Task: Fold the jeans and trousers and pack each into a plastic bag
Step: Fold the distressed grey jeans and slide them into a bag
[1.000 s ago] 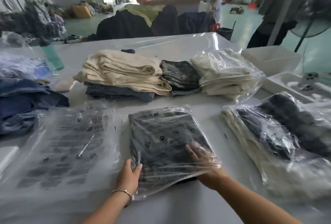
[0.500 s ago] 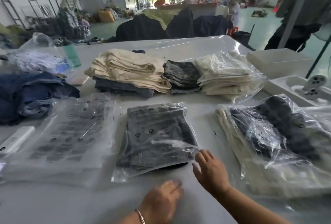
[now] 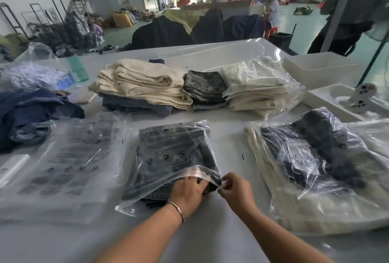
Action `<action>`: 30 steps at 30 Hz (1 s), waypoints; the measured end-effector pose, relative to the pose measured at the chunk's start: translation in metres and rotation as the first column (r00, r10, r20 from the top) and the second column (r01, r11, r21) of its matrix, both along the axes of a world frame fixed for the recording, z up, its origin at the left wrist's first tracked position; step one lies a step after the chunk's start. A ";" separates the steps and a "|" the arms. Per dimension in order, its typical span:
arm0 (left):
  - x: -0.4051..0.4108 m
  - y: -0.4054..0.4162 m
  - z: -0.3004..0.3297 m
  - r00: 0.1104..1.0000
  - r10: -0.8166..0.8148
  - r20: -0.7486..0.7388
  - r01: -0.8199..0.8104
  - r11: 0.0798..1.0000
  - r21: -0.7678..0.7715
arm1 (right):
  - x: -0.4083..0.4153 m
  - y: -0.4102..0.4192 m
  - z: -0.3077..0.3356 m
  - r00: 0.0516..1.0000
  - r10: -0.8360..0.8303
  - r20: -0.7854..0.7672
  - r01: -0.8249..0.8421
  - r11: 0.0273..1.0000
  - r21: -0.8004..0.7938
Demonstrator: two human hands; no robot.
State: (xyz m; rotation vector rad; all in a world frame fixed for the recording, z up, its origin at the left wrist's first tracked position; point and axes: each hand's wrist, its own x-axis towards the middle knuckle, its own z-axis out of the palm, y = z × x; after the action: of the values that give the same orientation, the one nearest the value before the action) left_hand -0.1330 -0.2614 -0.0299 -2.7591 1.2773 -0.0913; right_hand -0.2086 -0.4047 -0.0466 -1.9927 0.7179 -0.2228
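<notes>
Folded dark grey jeans (image 3: 174,157) lie inside a clear plastic bag (image 3: 160,182) at the middle of the white table (image 3: 210,241). The bag's open flap faces me. My left hand (image 3: 186,191) reaches under the flap, its fingers partly hidden by plastic. My right hand (image 3: 236,191) pinches the flap's right corner. A stack of empty printed bags (image 3: 63,157) lies to the left. Folded cream trousers on jeans (image 3: 143,86) and a dark folded pair (image 3: 204,88) wait at the back.
Packed bags of cream and dark clothes (image 3: 315,168) pile up at the right, with another packed cream bundle (image 3: 259,86) behind. Loose blue denim (image 3: 31,113) lies at the left. White boxes (image 3: 320,69) stand at the far right. A person (image 3: 347,10) stands beyond the table.
Both hands have returned to the bag's near edge after lifting off it. The left hand has slipped under the flap and the right hand has taken hold of the flap's corner.
</notes>
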 end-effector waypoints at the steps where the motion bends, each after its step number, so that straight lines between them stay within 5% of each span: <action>1: 0.004 -0.002 -0.004 0.997 0.071 -0.039 -0.069 0.996 0.059 | 0.001 -0.001 0.002 1.000 -0.005 0.017 0.002 0.985 0.174; 4: 0.011 -0.005 -0.014 0.969 0.240 -0.061 -0.233 0.967 0.102 | 0.003 -0.005 0.010 0.991 -0.122 0.062 0.068 0.829 0.555; 9: 0.021 -0.009 -0.022 0.941 0.304 -0.149 -0.294 0.952 0.087 | 0.001 -0.009 0.015 0.982 -0.183 0.046 0.139 0.868 0.477; 14: 0.039 -0.024 -0.015 0.822 0.524 -0.222 -0.558 0.820 -0.130 | -0.013 -0.008 0.014 0.961 -0.262 0.086 0.194 0.864 0.464; 19: 0.009 -0.027 -0.022 0.905 0.323 -0.276 -0.323 0.945 0.048 | -0.021 -0.010 0.008 0.964 -0.267 0.019 0.216 0.819 0.531; 23: 0.007 -0.021 -0.022 0.885 0.342 -0.316 -0.306 0.938 0.160 | -0.026 -0.017 0.004 0.978 -0.210 -0.004 0.180 0.830 0.528; 30: -0.050 0.011 -0.014 0.938 0.044 -0.344 -0.081 0.992 -0.093 | -0.034 -0.036 0.002 0.995 -0.065 -0.078 0.100 0.756 0.647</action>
State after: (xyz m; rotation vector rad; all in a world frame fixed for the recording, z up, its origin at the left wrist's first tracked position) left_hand -0.1828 -0.2505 -0.0440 -3.0004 1.2854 0.3526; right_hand -0.2429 -0.4412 -0.0445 -1.2967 0.7859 0.0355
